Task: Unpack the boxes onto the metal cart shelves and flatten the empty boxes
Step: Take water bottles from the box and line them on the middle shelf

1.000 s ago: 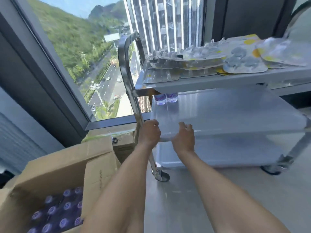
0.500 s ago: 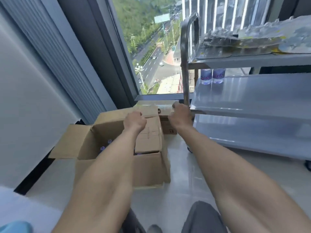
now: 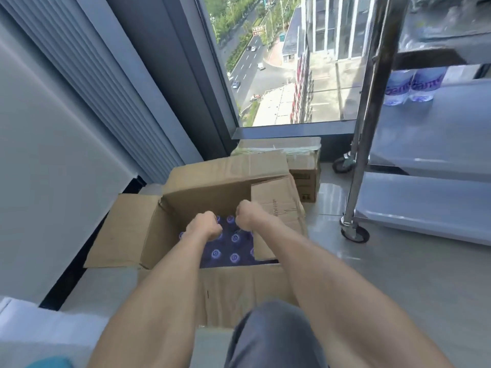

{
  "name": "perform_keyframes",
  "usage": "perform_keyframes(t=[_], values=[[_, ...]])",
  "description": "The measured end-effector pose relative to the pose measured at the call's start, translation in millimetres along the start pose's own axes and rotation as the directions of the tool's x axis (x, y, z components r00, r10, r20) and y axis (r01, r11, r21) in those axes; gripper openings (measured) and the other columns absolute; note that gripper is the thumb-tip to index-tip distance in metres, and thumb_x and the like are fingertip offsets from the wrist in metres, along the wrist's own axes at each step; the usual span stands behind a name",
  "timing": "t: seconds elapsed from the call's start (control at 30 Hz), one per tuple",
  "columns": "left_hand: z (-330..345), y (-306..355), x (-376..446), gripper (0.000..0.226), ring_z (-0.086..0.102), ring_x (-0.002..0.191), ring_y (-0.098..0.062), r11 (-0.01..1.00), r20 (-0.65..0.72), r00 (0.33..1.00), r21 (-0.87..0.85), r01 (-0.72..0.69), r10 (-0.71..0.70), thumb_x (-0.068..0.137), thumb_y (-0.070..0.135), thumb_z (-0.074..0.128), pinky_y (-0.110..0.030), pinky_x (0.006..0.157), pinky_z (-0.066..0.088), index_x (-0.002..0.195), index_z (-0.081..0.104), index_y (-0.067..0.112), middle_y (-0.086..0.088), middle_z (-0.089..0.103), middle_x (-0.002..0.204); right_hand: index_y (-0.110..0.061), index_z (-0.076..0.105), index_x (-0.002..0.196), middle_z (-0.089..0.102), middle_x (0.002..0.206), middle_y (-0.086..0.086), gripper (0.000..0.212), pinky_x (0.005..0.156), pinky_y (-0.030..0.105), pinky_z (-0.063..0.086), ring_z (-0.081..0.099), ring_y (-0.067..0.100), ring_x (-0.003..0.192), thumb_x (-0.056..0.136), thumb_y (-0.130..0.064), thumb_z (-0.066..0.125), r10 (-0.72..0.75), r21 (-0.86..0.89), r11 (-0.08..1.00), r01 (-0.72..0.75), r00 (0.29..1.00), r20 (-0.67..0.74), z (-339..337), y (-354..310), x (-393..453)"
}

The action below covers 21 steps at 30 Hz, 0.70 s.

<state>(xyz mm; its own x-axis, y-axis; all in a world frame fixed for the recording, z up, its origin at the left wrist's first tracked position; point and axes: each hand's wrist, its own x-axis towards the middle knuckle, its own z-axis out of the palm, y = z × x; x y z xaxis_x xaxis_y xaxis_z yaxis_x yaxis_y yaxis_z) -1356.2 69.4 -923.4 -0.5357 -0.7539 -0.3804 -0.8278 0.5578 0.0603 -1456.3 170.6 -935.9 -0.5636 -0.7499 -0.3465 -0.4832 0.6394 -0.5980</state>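
An open cardboard box [image 3: 212,187] stands on the floor before me, holding several purple-capped water bottles [image 3: 233,257]. Both hands reach down into it. My left hand [image 3: 204,225] and my right hand [image 3: 248,216] hover side by side over the bottle caps. Their fingers curl downward and are hidden behind the backs of the hands, so any grip is not visible. The metal cart [image 3: 364,144] stands to the right, with two bottles [image 3: 410,86] on its middle shelf [image 3: 430,134].
A second, closed box [image 3: 303,160] sits behind the open one, against the window sill. The cart's caster [image 3: 356,232] and bottom shelf [image 3: 425,205] are close to the box's right flap. A white wall is on the left. My knee [image 3: 271,335] is just behind the box.
Both hands left the cart's middle shelf, swung left and down, and now reach into the open box. My view followed from the cart to the box.
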Motion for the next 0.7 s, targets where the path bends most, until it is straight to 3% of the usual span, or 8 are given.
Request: perform_keyframes(t=[0.07,0.13,0.2,0.3,0.4,0.53,0.7], values=[[11,-12,26,0.035,0.059,0.117,-0.032,1.0,0.04,0.999,0.008,0.003,-0.003,0.09,0.023,0.056,-0.038,0.096,0.051,0.124,0.062,0.016,-0.012,0.06,0.131,-0.003,0.047,0.14,0.051,0.142,0.018,0.043,0.093,0.039,0.046,0.053,0.036,0.127,0.1,-0.018,0.046,0.04,-0.043,0.999,-0.033,0.987,0.158,28,-4,25],[24,-23,48,0.034,0.059,0.116,-0.033,1.0,0.087,0.996,0.004,-0.004,0.004,0.091,0.022,0.055,-0.038,0.096,0.051,0.124,0.063,0.013,-0.013,0.062,0.129,-0.013,0.025,0.155,0.026,0.161,0.01,0.054,0.109,0.043,0.035,0.031,0.033,0.145,0.105,-0.025,0.039,0.072,-0.129,0.991,-0.025,0.926,0.37,59,-1,41],[42,-32,62,0.032,0.06,0.114,-0.033,1.0,0.14,0.99,0.001,-0.016,0.016,0.091,0.021,0.055,-0.039,0.094,0.051,0.12,0.064,0.012,-0.014,0.064,0.125,-0.011,0.025,0.156,0.022,0.162,0.01,0.055,0.117,0.045,0.027,0.024,0.033,0.147,0.105,-0.027,0.04,0.122,-0.23,0.973,-0.02,0.892,0.435,86,12,48],[73,-39,71,0.024,0.063,0.109,-0.031,0.998,0.244,0.968,-0.032,-0.048,0.054,0.086,0.018,0.061,-0.038,0.091,0.052,0.109,0.068,0.013,-0.013,0.068,0.117,-0.003,0.046,0.142,0.047,0.146,0.017,0.044,0.107,0.042,0.039,0.044,0.036,0.135,0.1,-0.015,0.048,0.211,-0.338,0.935,-0.104,0.932,0.296,109,38,49],[103,-39,78,0.029,0.064,0.109,-0.025,0.993,0.3,0.948,-0.086,-0.083,0.105,0.083,0.025,0.073,-0.034,0.093,0.052,0.11,0.071,0.016,-0.007,0.07,0.115,-0.005,0.052,0.136,0.054,0.139,0.017,0.042,0.101,0.04,0.045,0.051,0.034,0.129,0.095,-0.012,0.054,0.256,-0.338,0.925,-0.172,0.941,0.223,124,63,53],[128,-36,83,0.049,0.065,0.102,-0.024,0.991,0.42,0.898,-0.063,-0.115,0.131,0.073,0.033,0.082,-0.04,0.092,0.054,0.116,0.065,0.017,-0.004,0.066,0.116,-0.006,0.059,0.127,0.06,0.131,0.018,0.035,0.09,0.036,0.049,0.058,0.034,0.12,0.092,-0.012,0.055,0.246,-0.344,0.924,-0.165,0.947,0.207,125,76,64],[136,-31,94,0.053,0.062,0.105,-0.028,0.982,0.444,0.883,0.029,-0.185,0.153,0.068,0.031,0.086,-0.045,0.092,0.054,0.11,0.057,0.018,-0.006,0.062,0.117,-0.01,0.065,0.115,0.063,0.12,0.015,0.026,0.075,0.034,0.043,0.062,0.032,0.11,0.09,-0.016,0.059,0.191,-0.366,0.923,-0.119,0.967,0.167,127,81,73]])
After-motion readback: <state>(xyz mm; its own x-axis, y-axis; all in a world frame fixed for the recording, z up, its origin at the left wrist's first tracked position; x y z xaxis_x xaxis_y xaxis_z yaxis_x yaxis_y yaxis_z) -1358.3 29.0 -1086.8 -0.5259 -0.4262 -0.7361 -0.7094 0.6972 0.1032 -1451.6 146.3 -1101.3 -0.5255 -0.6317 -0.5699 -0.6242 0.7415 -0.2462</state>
